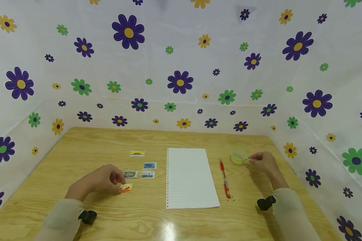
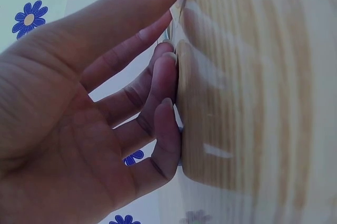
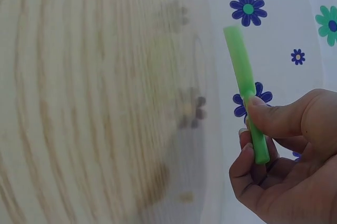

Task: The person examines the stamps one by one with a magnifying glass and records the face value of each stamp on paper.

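In the head view my left hand (image 1: 104, 179) is low over the table, thumb and index finger at the left edge of a yellow-and-red stamp (image 1: 127, 188). Its other fingertips rest on the wood in the left wrist view, where the stamp is mostly hidden. Just beyond lie a green-grey stamp (image 1: 130, 174), a stamp with a tower (image 1: 148, 175), a blue stamp (image 1: 150, 165) and a yellow stamp (image 1: 137, 153). My right hand (image 1: 263, 161) pinches the handle of a green magnifying glass (image 1: 239, 154), raised above the table; the right wrist view shows it edge-on.
A lined sheet of paper (image 1: 190, 179) with punched holes lies mid-table. Right of it is a red pen (image 1: 225, 179), with small dark specks (image 1: 233, 200) near its lower end. Flower-printed cloth (image 1: 181, 60) walls off the back and sides of the wooden table (image 1: 132, 221).
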### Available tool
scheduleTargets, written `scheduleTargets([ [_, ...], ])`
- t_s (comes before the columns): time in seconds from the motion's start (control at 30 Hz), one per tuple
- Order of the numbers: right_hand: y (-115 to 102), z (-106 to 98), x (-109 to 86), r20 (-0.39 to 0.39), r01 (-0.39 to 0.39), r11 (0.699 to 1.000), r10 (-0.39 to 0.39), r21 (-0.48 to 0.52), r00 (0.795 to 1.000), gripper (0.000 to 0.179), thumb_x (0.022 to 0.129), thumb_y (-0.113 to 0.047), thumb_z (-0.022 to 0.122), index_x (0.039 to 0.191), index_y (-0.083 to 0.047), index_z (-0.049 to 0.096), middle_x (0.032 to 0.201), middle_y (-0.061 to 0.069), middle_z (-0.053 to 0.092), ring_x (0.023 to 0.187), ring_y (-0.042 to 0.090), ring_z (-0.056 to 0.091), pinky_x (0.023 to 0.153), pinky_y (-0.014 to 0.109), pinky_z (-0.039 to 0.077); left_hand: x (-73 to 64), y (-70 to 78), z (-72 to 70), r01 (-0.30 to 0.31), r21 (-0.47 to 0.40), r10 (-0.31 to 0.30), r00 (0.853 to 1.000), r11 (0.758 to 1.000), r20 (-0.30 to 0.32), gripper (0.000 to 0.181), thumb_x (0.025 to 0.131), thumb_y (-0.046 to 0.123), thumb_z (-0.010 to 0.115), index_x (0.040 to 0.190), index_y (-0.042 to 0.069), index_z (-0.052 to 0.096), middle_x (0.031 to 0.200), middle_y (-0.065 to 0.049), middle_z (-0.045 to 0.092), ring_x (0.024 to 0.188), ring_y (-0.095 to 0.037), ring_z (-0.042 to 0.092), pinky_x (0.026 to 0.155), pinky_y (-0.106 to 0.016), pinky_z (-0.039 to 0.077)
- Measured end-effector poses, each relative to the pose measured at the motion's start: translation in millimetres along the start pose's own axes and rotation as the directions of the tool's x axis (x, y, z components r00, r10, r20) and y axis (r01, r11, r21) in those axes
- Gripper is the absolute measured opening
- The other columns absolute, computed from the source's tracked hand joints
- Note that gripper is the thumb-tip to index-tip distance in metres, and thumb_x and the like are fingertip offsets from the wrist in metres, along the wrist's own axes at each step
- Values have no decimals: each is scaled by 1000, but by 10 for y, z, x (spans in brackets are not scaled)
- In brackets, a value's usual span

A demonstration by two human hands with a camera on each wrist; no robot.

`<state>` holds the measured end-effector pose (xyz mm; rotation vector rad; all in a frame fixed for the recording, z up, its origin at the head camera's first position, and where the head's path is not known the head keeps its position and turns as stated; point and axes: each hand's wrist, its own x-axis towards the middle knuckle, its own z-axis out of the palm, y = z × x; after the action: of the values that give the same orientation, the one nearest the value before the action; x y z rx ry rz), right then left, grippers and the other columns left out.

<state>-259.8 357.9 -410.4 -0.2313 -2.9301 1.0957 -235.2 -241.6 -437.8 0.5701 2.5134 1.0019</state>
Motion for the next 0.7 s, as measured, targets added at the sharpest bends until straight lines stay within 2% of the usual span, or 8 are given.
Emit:
scheduleTargets([
  [0.13,40,17,23,2,-22,1000,22,8,1000,27,99,-11,65,113,12,69,107,25,69,97,32,62,73,27,49,13,-8,6,26,18,-26,1000,999,-5,20,79,17,90,92,14,76,92,-1,67,84,-17,55,72,-23,48],
  [0.27,68,33,41,-1,-42,999,42,14,999,28,97,-10,67,113,12,69,111,28,67,103,36,60,85,39,50,18,-13,15,23,20,-23,1000,1000,-1,20,79,18,90,92,14,76,93,-1,68,84,-18,55,72,-23,48],
  [0.37,97,28,56,1,-47,999,47,-6,999,28,96,-12,68,112,12,70,109,28,68,103,37,60,88,44,50,27,-3,25,29,29,-29,1000,999,-6,20,78,18,90,92,15,76,92,0,67,84,-18,55,72,-23,48],
  [0.57,151,20,95,4,-52,998,52,-42,999,29,96,-15,69,111,10,71,103,24,70,100,35,62,85,41,50,29,-10,35,6,38,-6,1000,999,-13,19,78,17,90,91,15,76,91,0,67,83,-17,55,72,-23,48],
  [0.7,173,44,125,12,-61,997,62,-39,998,28,96,-14,69,110,10,72,101,21,71,98,32,61,80,33,49,18,-24,24,8,37,-8,1000,999,-10,19,79,18,90,91,15,76,92,1,67,83,-15,54,72,-22,48],
])
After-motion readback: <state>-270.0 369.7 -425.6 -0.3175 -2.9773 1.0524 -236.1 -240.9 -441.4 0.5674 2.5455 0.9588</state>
